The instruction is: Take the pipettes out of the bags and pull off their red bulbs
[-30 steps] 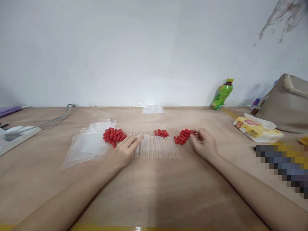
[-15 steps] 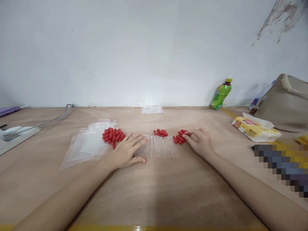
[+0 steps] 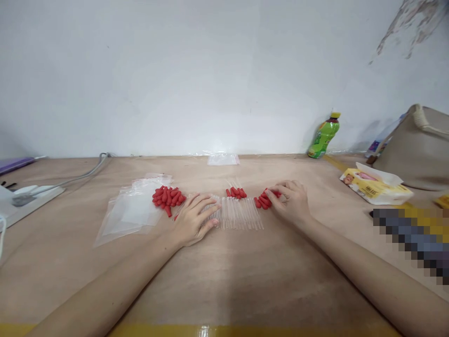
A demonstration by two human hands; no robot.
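Clear glass dropper tubes (image 3: 240, 215) lie side by side in a row in the middle of the table. My left hand (image 3: 194, 220) rests over the row's left part with its fingers spread, hiding some tubes. Left of it is a heap of red rubber bulbs (image 3: 168, 196), and one more bulb peeks out by the hand's edge. Behind the row, a few tubes with red bulbs on their ends (image 3: 236, 192) lie together. At the row's right end, my right hand (image 3: 289, 201) pinches a red rubber bulb among a small group of bulbs (image 3: 263, 200); its fingertips partly cover them.
Clear plastic bags (image 3: 131, 213) are stacked at left, and another small bag (image 3: 223, 160) lies by the wall. A power strip (image 3: 38, 201) with a cable is far left. To the right are a green bottle (image 3: 324, 136), a tissue pack (image 3: 377, 186) and a beige bag (image 3: 414, 150).
My left hand has slid slightly right over the tubes, and a red bulb now shows beside it. My right hand stays at the right-hand bulbs, its fingers shifted slightly. The view has shifted a little.
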